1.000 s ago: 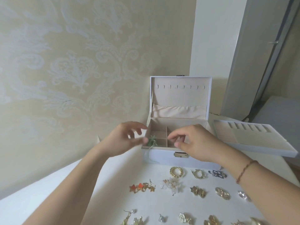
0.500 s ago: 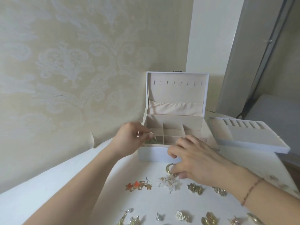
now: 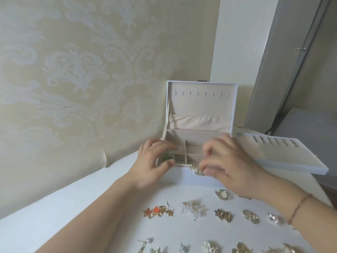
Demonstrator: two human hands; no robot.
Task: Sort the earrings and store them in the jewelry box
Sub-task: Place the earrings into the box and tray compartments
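Reaching over the front of the open jewelry box (image 3: 200, 136), both hands work at its compartments in the head view. The left hand (image 3: 155, 161) pinches a green earring (image 3: 168, 156) between thumb and fingertips, right at the box's front-left compartment; whether the earring already rests on the lining I cannot tell. The right hand (image 3: 229, 161) has its fingers curled and pinches a gold earring (image 3: 196, 169) at the box's front edge, just above the front wall. A thin bracelet (image 3: 299, 207) circles the right wrist.

The box stands on the white tabletop (image 3: 91, 207) with its lid (image 3: 200, 105) upright against the patterned wall (image 3: 82, 70); the lid lining shows a row of small hooks and a gathered pocket. The removable tray (image 3: 284, 156) with ring slots lies just to the right of the box, tilted over the tabletop's far edge.

On the tabletop in front of the box, the other earrings lie in rows: an orange star pair (image 3: 158, 211), a clear crystal cluster (image 3: 193, 209), a gold flower pair (image 3: 223, 215), a gold oval pair (image 3: 250, 216) and a clear stone (image 3: 276, 218), with a gold hoop (image 3: 223, 194) nearer the box, partly under the right hand. A nearer row sits at the bottom edge, cut off, including a white rose stud (image 3: 207, 246)
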